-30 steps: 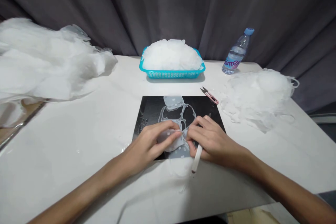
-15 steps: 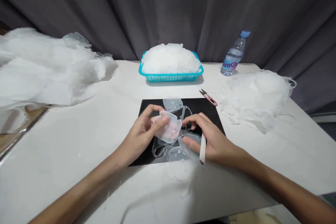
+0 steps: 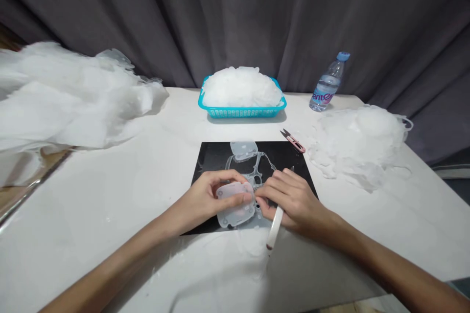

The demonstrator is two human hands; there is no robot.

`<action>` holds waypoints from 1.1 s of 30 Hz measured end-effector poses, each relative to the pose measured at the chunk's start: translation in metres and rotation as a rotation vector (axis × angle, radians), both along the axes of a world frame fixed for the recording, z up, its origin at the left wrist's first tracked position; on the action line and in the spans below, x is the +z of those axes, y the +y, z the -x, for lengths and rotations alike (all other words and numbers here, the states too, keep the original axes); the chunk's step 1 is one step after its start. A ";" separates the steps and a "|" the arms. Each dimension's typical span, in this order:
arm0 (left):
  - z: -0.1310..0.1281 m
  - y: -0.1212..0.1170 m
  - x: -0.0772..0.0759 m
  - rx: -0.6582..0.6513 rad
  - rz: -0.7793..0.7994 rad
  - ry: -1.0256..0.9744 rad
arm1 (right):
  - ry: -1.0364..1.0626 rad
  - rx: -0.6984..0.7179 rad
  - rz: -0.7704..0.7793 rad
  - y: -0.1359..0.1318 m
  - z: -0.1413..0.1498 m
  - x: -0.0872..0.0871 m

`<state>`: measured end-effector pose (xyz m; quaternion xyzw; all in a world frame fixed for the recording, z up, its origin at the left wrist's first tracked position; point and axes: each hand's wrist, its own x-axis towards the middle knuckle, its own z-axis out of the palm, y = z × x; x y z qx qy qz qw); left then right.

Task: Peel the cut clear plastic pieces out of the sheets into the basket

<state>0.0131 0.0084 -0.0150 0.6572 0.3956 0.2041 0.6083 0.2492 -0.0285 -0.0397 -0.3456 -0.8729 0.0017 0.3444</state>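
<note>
My left hand (image 3: 205,198) pinches a translucent plastic piece (image 3: 235,205) low over the near edge of a black mat (image 3: 216,156). My right hand (image 3: 290,200) is closed on a white craft knife (image 3: 274,227) and its fingertips touch the same piece from the right. A clear plastic frame with another piece (image 3: 243,150) still attached stretches across the mat behind my hands.
A teal basket (image 3: 242,110) heaped with clear pieces stands at the back. Pink snips (image 3: 293,140) lie right of the mat, near a pile of plastic offcuts (image 3: 362,142). A water bottle (image 3: 328,83) stands at the back right. A big heap of white plastic (image 3: 69,98) fills the left.
The piece in my left hand was lifted off the mat, then brought back down to the mat's near edge. My right hand closed in on it again with the knife.
</note>
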 end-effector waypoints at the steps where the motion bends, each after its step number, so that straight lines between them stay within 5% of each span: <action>1: -0.002 -0.001 0.000 0.010 -0.014 0.018 | -0.044 -0.001 -0.061 0.000 -0.001 0.000; 3: -0.003 0.001 -0.005 0.131 -0.024 0.030 | -0.134 0.030 -0.202 -0.002 -0.001 0.001; 6: 0.006 0.020 -0.013 0.547 0.020 -0.058 | -0.217 0.182 -0.349 -0.009 -0.001 0.006; 9: 0.019 0.040 -0.011 0.783 0.071 -0.209 | -0.185 0.231 -0.297 -0.015 0.002 0.007; 18: -0.010 -0.005 0.007 0.233 0.042 -0.376 | 0.381 -0.168 0.277 -0.008 -0.003 0.003; 27: -0.011 -0.012 -0.004 0.183 0.026 -0.391 | 0.444 -0.027 0.254 -0.015 0.001 0.005; 33: -0.012 -0.015 -0.006 0.100 0.266 -0.330 | 0.534 -0.123 0.573 -0.010 -0.001 0.010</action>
